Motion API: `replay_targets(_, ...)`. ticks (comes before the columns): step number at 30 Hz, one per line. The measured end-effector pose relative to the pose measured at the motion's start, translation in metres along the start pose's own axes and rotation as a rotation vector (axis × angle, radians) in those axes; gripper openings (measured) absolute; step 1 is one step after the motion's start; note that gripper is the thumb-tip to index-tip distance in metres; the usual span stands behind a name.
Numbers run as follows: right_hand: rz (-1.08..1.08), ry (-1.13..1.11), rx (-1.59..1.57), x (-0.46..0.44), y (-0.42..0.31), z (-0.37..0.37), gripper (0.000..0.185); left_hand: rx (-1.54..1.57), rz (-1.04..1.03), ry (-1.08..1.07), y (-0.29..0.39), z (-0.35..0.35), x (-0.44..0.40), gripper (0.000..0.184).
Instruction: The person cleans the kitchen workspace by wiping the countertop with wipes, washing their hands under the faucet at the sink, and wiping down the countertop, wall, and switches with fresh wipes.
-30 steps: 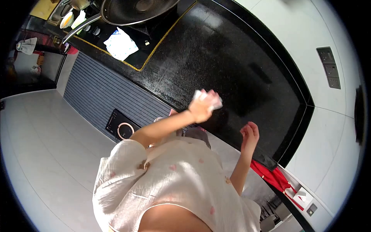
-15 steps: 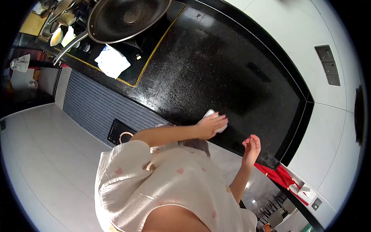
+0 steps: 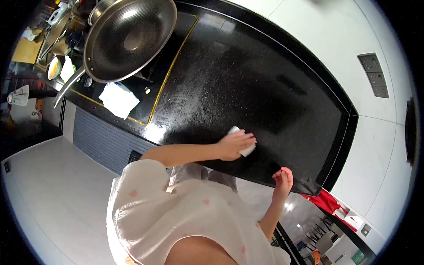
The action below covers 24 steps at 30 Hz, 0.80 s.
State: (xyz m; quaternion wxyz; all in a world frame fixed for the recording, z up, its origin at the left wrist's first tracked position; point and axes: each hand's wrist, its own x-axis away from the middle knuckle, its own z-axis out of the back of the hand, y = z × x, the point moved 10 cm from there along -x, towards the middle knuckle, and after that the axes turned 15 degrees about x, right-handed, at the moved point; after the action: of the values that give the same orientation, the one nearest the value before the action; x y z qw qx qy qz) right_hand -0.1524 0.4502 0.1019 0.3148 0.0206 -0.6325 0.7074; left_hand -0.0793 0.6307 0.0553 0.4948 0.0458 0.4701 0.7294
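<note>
My left hand [image 3: 232, 145] lies palm down on the black countertop [image 3: 229, 75], its fingers over a folded white cloth or tissue [image 3: 248, 149] pressed against the surface. Parts of the white piece show beyond the fingertips and beside the hand. Over the counter's near edge, to the right, my right hand [image 3: 283, 179] hovers with loosely bent fingers partly apart; nothing is visible in it.
A large dark pan [image 3: 130, 39] sits on the yellow-edged stove at the upper left. Near it are a white and blue packet or cloth [image 3: 119, 100], a small clip [image 3: 147, 90] and a bowl [image 3: 54, 68]. Red fabric [image 3: 324, 202] hangs by the right corner; wall sockets [image 3: 373, 75] are beyond.
My left hand, with the white piece, has come down flat onto the counter and shifted slightly left lately. My right hand is lower in view. The pan and stove appear lower and further left.
</note>
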Motion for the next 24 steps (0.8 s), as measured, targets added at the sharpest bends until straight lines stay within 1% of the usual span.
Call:
replay_targets(1,0.015,-0.002,0.005,-0.003,-0.001,-0.002,0.010,-0.010,0.603,-0.488,-0.052,0.018,-0.011,0.056)
replay_targets(2,0.003,-0.001,0.010,-0.004,0.001,-0.003,0.011,-0.356,0.357,-0.018,-0.071,0.080,-0.012,0.058)
replay_targets(3,-0.009,-0.003,0.020,-0.003,0.002,-0.004,0.011,-0.569,0.472,0.116,-0.118,0.136,-0.016,0.055)
replay_targets(4,-0.015,-0.004,0.027,-0.005,0.001,-0.005,0.012,-0.430,0.662,0.210,-0.168,0.194,-0.017,0.052)
replay_targets(5,-0.029,0.018,0.054,-0.005,0.003,-0.002,0.011,-0.568,0.595,0.359,-0.190,0.239,-0.017,0.050)
replay_targets(6,-0.036,0.032,0.039,-0.005,0.004,-0.002,0.011,-0.674,0.455,0.468,-0.213,0.254,-0.019,0.050)
replay_targets(8,-0.064,0.063,0.016,-0.004,0.004,0.000,0.011,-0.642,0.573,0.523,-0.228,0.250,-0.032,0.050)
replay_targets(9,-0.072,0.070,-0.014,-0.005,0.004,0.000,0.010,-0.486,0.655,0.295,-0.217,0.226,-0.052,0.052)
replay_targets(10,-0.083,0.063,-0.006,-0.007,0.005,-0.004,0.010,-0.332,0.730,0.070,-0.186,0.190,-0.062,0.053)
replay_targets(11,-0.094,0.054,0.002,-0.010,0.005,-0.008,0.010,-0.341,0.493,0.085,-0.148,0.143,-0.058,0.055)
replay_targets(12,-0.101,0.046,0.014,-0.013,0.004,-0.011,0.011,-0.247,0.337,-0.091,-0.101,0.097,-0.053,0.058)
replay_targets(14,-0.099,0.045,0.023,-0.020,-0.002,-0.017,0.010,-0.013,0.100,-0.109,-0.067,0.058,-0.023,0.061)
replay_targets(15,-0.097,0.050,0.019,-0.024,-0.003,-0.021,0.010,-0.299,0.470,-0.301,-0.112,0.082,-0.040,0.062)
replay_targets(16,-0.088,0.045,0.017,-0.027,-0.004,-0.023,0.010,-0.433,0.444,0.017,-0.144,0.141,-0.045,0.059)
replay_targets(17,-0.083,0.039,0.020,-0.028,-0.004,-0.022,0.011,-0.431,0.560,0.218,-0.181,0.201,-0.045,0.057)
replay_targets(18,-0.068,0.034,0.022,-0.031,-0.006,-0.022,0.011,-0.407,0.788,0.314,-0.229,0.252,-0.043,0.058)
replay_targets(19,-0.074,0.056,0.026,-0.033,-0.006,-0.020,0.011,-0.574,0.709,0.432,-0.288,0.272,-0.033,0.060)
replay_targets(20,-0.087,0.081,0.030,-0.030,-0.006,-0.016,0.011,-0.563,0.861,0.361,-0.313,0.294,-0.038,0.061)
replay_targets(22,-0.106,0.130,0.039,-0.020,-0.007,-0.004,0.010,-0.509,0.994,0.405,-0.343,0.316,-0.051,0.065)
replay_targets(24,-0.104,0.182,0.036,-0.013,-0.009,0.008,0.010,-0.581,1.062,0.446,-0.355,0.321,-0.064,0.066)
